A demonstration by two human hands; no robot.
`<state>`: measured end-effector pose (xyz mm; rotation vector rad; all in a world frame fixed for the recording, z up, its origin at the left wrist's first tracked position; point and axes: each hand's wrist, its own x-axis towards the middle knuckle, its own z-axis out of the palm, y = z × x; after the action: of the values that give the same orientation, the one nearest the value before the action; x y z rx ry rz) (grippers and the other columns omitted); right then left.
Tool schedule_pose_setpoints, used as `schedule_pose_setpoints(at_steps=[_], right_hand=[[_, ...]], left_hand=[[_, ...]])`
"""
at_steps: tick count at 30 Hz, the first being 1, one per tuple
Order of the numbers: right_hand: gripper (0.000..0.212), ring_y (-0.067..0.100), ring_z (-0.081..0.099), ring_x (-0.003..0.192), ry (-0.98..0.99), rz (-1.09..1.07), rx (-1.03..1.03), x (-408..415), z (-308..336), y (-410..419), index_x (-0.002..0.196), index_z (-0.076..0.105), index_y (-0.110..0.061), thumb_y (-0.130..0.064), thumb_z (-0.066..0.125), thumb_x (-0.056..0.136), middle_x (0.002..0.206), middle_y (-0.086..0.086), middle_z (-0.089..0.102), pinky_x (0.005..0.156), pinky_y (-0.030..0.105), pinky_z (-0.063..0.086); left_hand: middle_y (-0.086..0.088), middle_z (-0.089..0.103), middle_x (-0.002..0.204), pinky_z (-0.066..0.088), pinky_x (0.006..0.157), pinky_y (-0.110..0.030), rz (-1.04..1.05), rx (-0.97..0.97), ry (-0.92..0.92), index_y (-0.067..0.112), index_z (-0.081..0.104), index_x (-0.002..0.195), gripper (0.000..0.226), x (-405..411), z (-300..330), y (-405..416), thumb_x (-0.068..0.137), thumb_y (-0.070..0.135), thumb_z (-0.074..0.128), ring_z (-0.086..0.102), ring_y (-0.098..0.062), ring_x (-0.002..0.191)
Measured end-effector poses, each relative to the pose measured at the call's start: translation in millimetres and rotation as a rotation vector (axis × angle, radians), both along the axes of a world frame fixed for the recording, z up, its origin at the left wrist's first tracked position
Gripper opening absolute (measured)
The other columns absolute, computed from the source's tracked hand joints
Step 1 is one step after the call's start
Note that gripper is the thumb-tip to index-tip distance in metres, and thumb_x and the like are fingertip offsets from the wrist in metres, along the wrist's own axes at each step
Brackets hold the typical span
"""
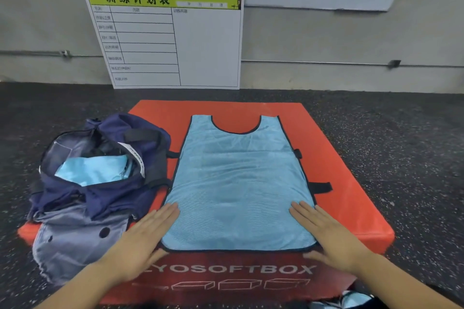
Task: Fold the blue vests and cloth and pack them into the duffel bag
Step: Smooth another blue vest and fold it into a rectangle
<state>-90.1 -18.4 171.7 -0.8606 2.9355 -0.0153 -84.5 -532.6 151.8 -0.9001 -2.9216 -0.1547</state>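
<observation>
vest (238, 183) lies flat, neck away, on red box (339, 158), spread ready for folding | left hand (148, 241) and right hand (329, 236) flat, fingers straight, gripping nothing, pressing vest's near corners, likely smoothing it | bag (95, 183) left of vest, unzipped, blue cloth (93, 170) already inside

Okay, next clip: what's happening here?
A person is laying a blue vest flat on a red soft box, left hand and right hand pressed open on its lower corners. It is not yet folded. The open duffel bag beside it already holds light blue fabric.
</observation>
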Motion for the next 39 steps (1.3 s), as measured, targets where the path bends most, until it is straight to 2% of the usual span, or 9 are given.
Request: schedule_pose_setpoints(at_steps=[3, 8, 12, 14, 17, 23, 27, 32, 39], right_hand=[[0.083, -0.005, 0.0, 0.153, -0.046, -0.093, -0.231, -2.1, -2.0, -1.0, 0.159, 0.019, -0.043, -0.033, 0.062, 0.088, 0.166, -0.023, 0.01, 0.128, 0.031, 0.003], [0.083, -0.009, 0.034, 0.143, -0.059, -0.243, -0.547, -13.0, -1.5, 2.4, 0.129, 0.058, -0.051, 0.001, 0.048, 0.065, 0.141, -0.041, 0.046, 0.122, 0.019, 0.022], [0.088, -0.012, 0.051, 0.128, -0.116, -0.323, -0.684, -20.0, 12.9, 1.4, 0.104, 0.071, -0.057, 0.023, 0.052, 0.074, 0.12, -0.043, 0.061, 0.115, 0.016, 0.034], [0.089, -0.014, 0.059, 0.115, -0.199, -0.347, -0.749, -25.0, 28.7, 2.4, 0.093, 0.074, -0.061, 0.024, 0.054, 0.079, 0.108, -0.039, 0.068, 0.105, 0.009, 0.04], [0.06, 0.006, 0.07, 0.109, -0.314, -0.319, -0.816, -34.3, 46.7, 7.2, 0.101, 0.081, -0.028, 0.023, 0.057, 0.082, 0.107, -0.012, 0.077, 0.102, 0.024, 0.05], [0.033, 0.017, 0.068, 0.09, -0.331, -0.434, -0.974, -65.0, 53.4, 12.3, 0.104, 0.078, -0.007, 0.015, 0.055, 0.094, 0.1, 0.008, 0.078, 0.083, 0.022, 0.052], [0.028, 0.009, 0.063, 0.084, -0.251, -0.502, -0.983, -90.9, 38.2, 16.6, 0.096, 0.079, -0.014, 0.004, 0.058, 0.098, 0.091, -0.003, 0.077, 0.078, 0.024, 0.049], [0.006, 0.004, 0.066, 0.072, -0.193, -0.566, -0.911, -109.0, 27.4, 10.5, 0.093, 0.076, -0.023, -0.02, 0.072, 0.095, 0.083, -0.007, 0.077, 0.067, 0.022, 0.05], [0.036, -0.008, 0.062, 0.081, -0.083, -0.673, -0.72, -115.2, 27.4, 10.5, 0.121, 0.057, -0.038, -0.025, 0.074, 0.092, 0.097, -0.026, 0.065, 0.075, 0.025, 0.047]], left_hand=[[0.01, 0.009, 0.169, 0.011, 0.123, -0.027, 0.007, 0.087, -0.059, 0.028, 0.013, 0.162, 0.091, -4.2, 1.1, 0.6, 0.085, 0.01, 0.059, 0.011, -0.007, 0.154], [0.023, 0.023, 0.16, 0.008, 0.121, -0.012, 0.118, 0.299, -0.164, 0.038, 0.036, 0.152, 0.085, -11.1, 10.0, 4.1, 0.081, -0.008, 0.047, 0.013, 0.009, 0.149], [0.027, 0.052, 0.141, 0.022, 0.113, -0.006, 0.223, 0.4, -0.107, 0.041, 0.064, 0.13, 0.074, -21.3, 14.6, 9.4, 0.078, -0.012, 0.056, 0.044, 0.005, 0.137], [0.026, 0.063, 0.13, 0.035, 0.11, -0.012, 0.283, 0.453, -0.121, 0.037, 0.072, 0.122, 0.066, -28.6, 22.4, 13.3, 0.077, -0.01, 0.058, 0.055, 0.004, 0.127], [0.028, 0.071, 0.113, 0.047, 0.099, -0.018, 0.275, 0.569, -0.192, 0.033, 0.077, 0.111, 0.054, -38.5, 42.3, 24.0, 0.084, -0.009, 0.058, 0.063, 0.007, 0.111], [-0.01, 0.073, 0.079, 0.05, 0.067, -0.033, 0.3, 0.827, -0.332, 0.022, 0.078, 0.101, 0.019, -77.8, 50.2, 40.3, 0.098, 0.009, 0.064, 0.057, -0.008, 0.072], [0.0, 0.065, 0.073, 0.042, 0.067, -0.029, 0.392, 1.004, -0.386, 0.009, 0.076, 0.088, 0.016, -98.2, 44.5, 47.4, 0.094, 0.022, 0.069, 0.052, -0.009, 0.073], [0.014, 0.074, 0.074, 0.048, 0.065, -0.013, 0.514, 0.904, -0.296, 0.029, 0.075, 0.099, 0.012, -115.0, 38.2, 51.2, 0.093, 0.019, 0.071, 0.064, 0.001, 0.065], [0.001, 0.048, 0.048, 0.032, 0.046, -0.019, 0.509, 0.928, -0.338, 0.042, 0.057, 0.12, 0.031, -107.8, 43.1, 54.4, 0.097, 0.023, 0.066, 0.039, -0.009, 0.048]])
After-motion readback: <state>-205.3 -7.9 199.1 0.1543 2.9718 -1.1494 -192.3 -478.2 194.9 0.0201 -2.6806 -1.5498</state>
